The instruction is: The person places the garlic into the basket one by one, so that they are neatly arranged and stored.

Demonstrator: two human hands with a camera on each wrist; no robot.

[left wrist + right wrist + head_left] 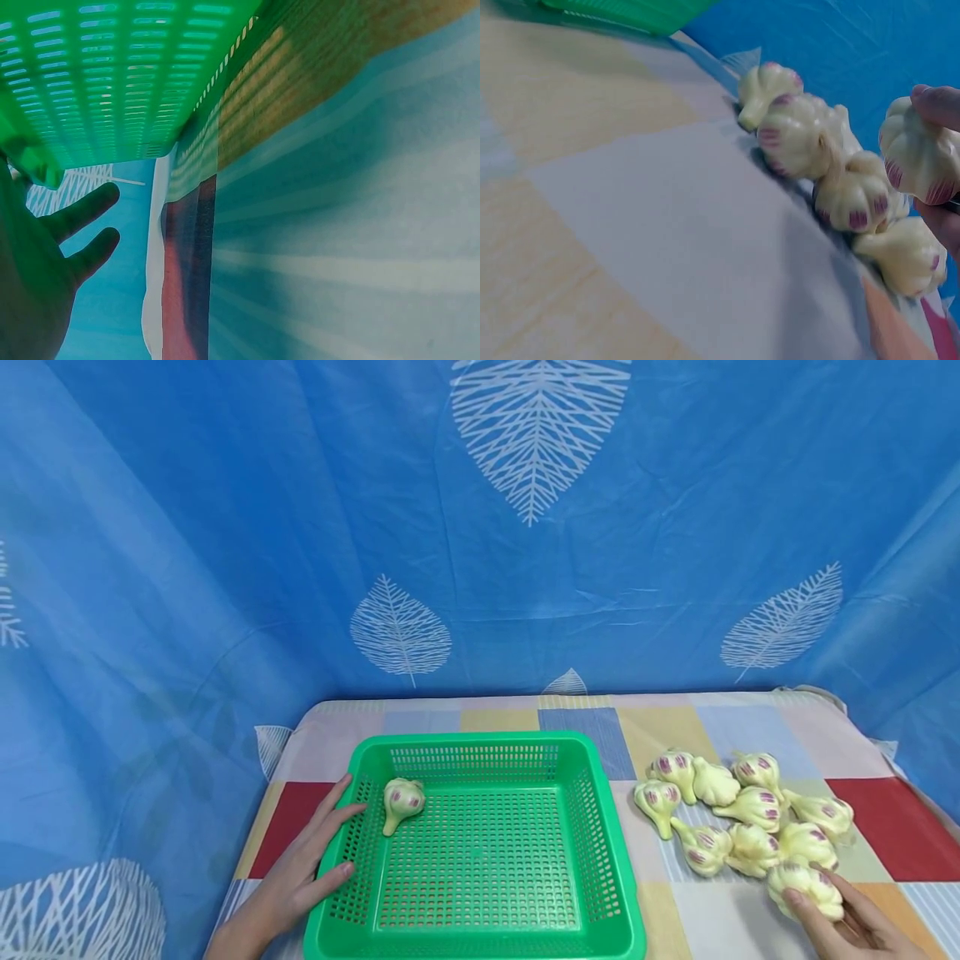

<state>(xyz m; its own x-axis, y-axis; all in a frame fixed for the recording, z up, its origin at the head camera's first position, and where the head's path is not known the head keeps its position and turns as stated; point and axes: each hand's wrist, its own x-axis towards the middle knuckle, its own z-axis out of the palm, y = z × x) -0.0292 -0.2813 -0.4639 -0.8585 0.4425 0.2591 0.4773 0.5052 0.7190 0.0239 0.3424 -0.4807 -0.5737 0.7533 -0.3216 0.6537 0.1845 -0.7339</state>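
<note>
My right hand (855, 918) pinches a garlic bulb (806, 890) between thumb and fingers, at the near edge of a pile of garlic bulbs (753, 850). The right wrist view shows that held bulb (919, 154) raised above the tablecloth beside the others. At the left wall of a green plastic basket (480, 948), my left hand (300, 868) has its fingers spread and lightly bent over the rim. One garlic bulb (404, 799) lies inside the basket near its left wall. In the left wrist view, the left hand (45, 262) shows extended fingers beside the perforated basket (127, 82).
A patchwork tablecloth (667, 918) covers the table under the basket and the pile. Blue curtains (645, 543) with white leaf prints hang behind the table and at both sides. Several garlic bulbs lie close together to the basket's right.
</note>
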